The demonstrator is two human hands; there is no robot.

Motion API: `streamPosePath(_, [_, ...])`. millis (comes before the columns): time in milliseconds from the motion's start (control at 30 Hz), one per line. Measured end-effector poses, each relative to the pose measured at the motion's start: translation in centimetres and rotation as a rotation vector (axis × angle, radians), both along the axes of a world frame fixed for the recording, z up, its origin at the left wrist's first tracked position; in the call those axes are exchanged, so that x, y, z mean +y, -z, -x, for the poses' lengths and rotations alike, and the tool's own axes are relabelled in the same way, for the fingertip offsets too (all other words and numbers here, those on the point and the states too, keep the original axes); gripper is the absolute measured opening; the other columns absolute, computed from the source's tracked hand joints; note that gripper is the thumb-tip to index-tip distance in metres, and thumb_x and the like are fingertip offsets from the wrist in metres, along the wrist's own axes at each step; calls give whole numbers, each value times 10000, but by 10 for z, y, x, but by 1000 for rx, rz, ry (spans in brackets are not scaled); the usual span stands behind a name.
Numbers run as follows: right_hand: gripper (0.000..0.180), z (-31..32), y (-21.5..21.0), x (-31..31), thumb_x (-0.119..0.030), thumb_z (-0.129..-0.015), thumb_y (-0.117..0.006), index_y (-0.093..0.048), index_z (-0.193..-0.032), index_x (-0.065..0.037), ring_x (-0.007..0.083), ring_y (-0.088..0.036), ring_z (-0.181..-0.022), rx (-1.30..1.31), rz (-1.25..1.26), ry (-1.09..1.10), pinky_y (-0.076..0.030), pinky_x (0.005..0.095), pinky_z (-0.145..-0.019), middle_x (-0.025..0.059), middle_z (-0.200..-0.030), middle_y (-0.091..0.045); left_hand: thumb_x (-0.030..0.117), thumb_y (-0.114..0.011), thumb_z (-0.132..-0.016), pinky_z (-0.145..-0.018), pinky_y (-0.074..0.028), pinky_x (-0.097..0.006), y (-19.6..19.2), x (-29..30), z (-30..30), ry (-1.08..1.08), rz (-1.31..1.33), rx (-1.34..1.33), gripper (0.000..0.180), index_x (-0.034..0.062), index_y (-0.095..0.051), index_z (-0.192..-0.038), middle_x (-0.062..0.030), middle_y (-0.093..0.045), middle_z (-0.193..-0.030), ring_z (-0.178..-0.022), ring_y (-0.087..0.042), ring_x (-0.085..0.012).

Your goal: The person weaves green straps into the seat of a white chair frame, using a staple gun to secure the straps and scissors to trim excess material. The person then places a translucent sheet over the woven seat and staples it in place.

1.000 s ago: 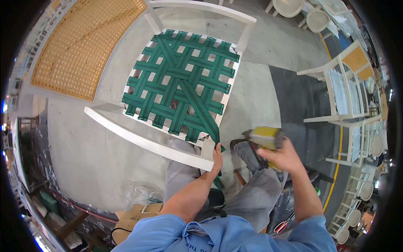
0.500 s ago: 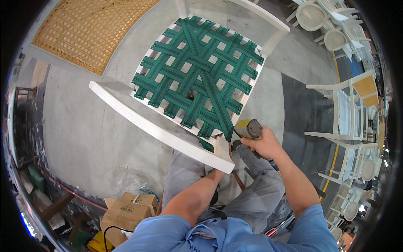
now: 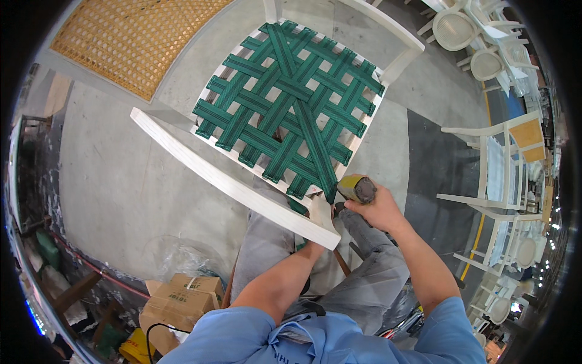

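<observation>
A pale wooden chair frame [image 3: 233, 176] stands tilted in front of me, its seat woven with green webbing [image 3: 267, 109]. One diagonal webbing strap [image 3: 314, 145] runs across the weave down to the near right corner. My right hand [image 3: 383, 209] is wrapped round a yellow and dark grey staple gun [image 3: 357, 188], its nose against the frame at that strap's end. My left hand [image 3: 314, 249] reaches up under the near end of the curved top rail. That rail and the corner post hide its fingers, so its grip does not show.
A woven cane panel [image 3: 127, 42] lies at the upper left. Cardboard boxes [image 3: 182, 303] and clear plastic [image 3: 185, 258] sit on the floor at lower left, near a yellow container [image 3: 136, 347]. Several pale chairs [image 3: 500, 164] line the right side.
The view has shifted slightly. The staple gun stays at the strap's end in my right hand, and my left hand remains under the rail.
</observation>
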State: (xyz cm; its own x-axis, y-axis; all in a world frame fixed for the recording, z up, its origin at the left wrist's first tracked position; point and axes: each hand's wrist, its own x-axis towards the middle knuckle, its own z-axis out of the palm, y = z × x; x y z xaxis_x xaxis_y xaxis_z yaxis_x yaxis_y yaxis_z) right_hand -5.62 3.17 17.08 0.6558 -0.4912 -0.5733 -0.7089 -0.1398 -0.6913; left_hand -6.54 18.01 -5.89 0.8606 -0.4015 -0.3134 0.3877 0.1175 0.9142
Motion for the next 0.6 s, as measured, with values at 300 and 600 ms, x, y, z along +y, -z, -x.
streamPosePath(300, [596,1,-9,7,-154,-814,-834,-588,-1342,-25,167,-669,-1043,79,-110,21,-517,325,-937,116,-1128,-734,165,-575,-1035,-833,-530,-331,18,4,3,186,191,427,244,1,-622,-1210,-118,-674,-1071,-955,-653,-232])
streamPosePath(600, [617,-3,-2,13,-137,-812,-832,-573,-1365,-42,184,-678,-1062,58,-68,-12,-517,328,-949,123,-1157,-729,244,-576,-1042,-996,-469,-339,21,6,11,203,231,531,345,63,-535,-1333,-85,-602,-1200,-1124,-572,-203])
